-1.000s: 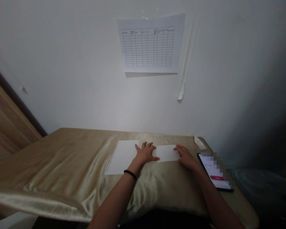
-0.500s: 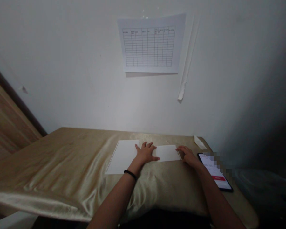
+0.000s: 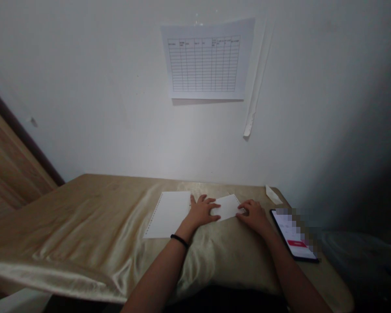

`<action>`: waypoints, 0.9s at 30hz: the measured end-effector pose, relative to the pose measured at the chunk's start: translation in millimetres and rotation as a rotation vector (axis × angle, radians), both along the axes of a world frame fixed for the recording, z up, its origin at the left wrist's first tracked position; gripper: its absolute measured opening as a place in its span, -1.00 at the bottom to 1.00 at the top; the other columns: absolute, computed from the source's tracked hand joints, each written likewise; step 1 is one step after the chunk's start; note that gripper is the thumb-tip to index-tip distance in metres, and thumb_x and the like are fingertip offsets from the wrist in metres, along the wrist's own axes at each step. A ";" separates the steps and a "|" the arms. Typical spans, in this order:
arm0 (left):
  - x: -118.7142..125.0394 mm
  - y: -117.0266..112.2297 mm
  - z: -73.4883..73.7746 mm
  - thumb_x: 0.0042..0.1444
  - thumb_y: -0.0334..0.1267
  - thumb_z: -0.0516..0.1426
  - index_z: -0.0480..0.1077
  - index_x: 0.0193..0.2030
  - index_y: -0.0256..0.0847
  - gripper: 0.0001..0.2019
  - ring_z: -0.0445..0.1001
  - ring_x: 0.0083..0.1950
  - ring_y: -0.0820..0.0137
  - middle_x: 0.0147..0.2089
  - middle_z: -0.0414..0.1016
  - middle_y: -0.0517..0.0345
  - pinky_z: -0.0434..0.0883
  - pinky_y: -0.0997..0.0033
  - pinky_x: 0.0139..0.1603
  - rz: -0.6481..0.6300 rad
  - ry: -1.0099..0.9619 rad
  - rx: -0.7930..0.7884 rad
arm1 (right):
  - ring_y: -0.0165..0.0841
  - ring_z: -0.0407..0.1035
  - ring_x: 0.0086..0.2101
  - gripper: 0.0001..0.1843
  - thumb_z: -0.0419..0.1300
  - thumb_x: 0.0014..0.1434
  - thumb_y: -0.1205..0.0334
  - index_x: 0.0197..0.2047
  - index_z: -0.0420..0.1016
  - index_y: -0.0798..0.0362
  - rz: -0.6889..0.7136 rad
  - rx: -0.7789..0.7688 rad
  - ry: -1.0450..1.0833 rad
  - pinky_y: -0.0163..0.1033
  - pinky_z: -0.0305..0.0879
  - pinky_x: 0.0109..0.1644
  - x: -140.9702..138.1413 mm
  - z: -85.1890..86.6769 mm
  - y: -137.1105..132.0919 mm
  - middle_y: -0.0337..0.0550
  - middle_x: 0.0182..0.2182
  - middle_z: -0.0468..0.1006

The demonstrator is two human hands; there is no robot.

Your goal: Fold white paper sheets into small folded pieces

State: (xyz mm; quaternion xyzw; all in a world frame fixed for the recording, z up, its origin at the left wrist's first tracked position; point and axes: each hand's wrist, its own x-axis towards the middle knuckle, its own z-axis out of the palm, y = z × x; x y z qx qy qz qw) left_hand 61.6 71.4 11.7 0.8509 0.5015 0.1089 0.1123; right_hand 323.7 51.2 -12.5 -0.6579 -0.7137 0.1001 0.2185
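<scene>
A small white paper (image 3: 228, 206) lies tilted on the satin-covered table (image 3: 94, 217), between my two hands. My left hand (image 3: 202, 211), with a black band on its wrist, rests flat on the paper's left end, fingers spread. My right hand (image 3: 252, 214) is at the paper's right edge with its fingers curled onto the corner. A larger white sheet (image 3: 169, 213) with punched holes along its left side lies just left of my left hand.
A lit phone (image 3: 295, 237) lies near the table's right edge, beside my right forearm. A small folded paper slip (image 3: 273, 194) sits at the back right corner. A printed grid sheet (image 3: 205, 61) hangs on the wall. A wooden panel (image 3: 6, 165) stands at the left.
The small paper has turned so its right end sits higher and it looks shorter. My right hand moved left onto its right corner. My left hand shifted slightly forward.
</scene>
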 end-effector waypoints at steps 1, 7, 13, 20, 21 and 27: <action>1.0 -1.4 1.0 0.09 0.20 0.23 0.46 0.13 0.29 -0.54 0.09 0.41 -0.07 0.30 0.40 0.19 -0.38 -0.61 0.31 -0.008 -0.014 0.037 | -0.11 0.28 0.08 -0.63 0.28 0.09 0.03 -0.04 0.59 -0.05 -0.014 0.001 -0.020 -0.04 0.16 0.17 -3.8 1.5 -2.4 -0.07 0.01 0.48; 9.8 -6.9 3.9 0.19 0.14 0.19 0.63 -0.30 0.01 -0.68 0.31 0.19 0.08 -0.04 0.54 0.10 -0.40 -0.57 0.33 -0.051 -0.068 0.157 | -0.09 0.26 0.10 -0.57 0.29 0.15 0.04 0.08 0.52 -0.07 -0.103 0.036 -0.114 -0.03 0.15 0.12 -15.5 4.1 -7.1 -0.03 0.05 0.44; 15.4 -7.7 -2.3 0.14 -0.07 0.28 0.55 -0.19 -0.03 -0.84 0.23 0.31 0.09 0.19 0.45 0.15 -0.27 -0.55 0.35 -0.167 -0.125 0.093 | -0.09 0.28 0.06 -0.64 0.25 0.22 0.05 0.06 0.52 -0.05 -0.163 0.069 -0.178 -0.04 0.15 0.07 -19.0 1.0 -4.2 -0.02 0.01 0.48; 21.5 -13.2 -2.4 0.15 0.07 0.23 0.53 0.04 0.13 -0.67 0.33 0.19 0.07 -0.01 0.47 0.11 -0.21 -0.55 0.34 -0.187 -0.046 0.090 | -0.10 0.26 0.05 -0.74 0.26 0.23 0.06 -0.06 0.58 -0.03 -0.167 0.179 -0.194 -0.03 0.12 0.09 -21.5 -3.0 -3.6 0.00 -0.01 0.47; 23.6 -13.8 -4.0 0.17 0.07 0.22 0.55 -0.01 0.10 -0.70 0.34 0.18 0.07 -0.03 0.47 0.11 -0.19 -0.54 0.34 -0.182 -0.042 0.103 | -0.10 0.26 0.05 -0.75 0.26 0.22 0.08 -0.06 0.58 -0.04 -0.155 0.185 -0.185 -0.04 0.12 0.10 -21.8 -3.4 -3.5 -0.01 -0.01 0.46; 35.7 -17.4 -20.3 0.21 -0.08 0.20 0.44 0.00 -0.01 -0.75 0.23 0.31 0.09 0.22 0.37 0.08 -0.13 -0.57 0.33 -0.155 -0.073 0.127 | -0.18 0.27 0.03 -0.86 0.29 0.18 0.16 -0.17 0.64 -0.10 -0.057 0.163 -0.065 -0.10 0.11 0.13 -19.7 -3.2 -1.4 -0.11 -0.05 0.49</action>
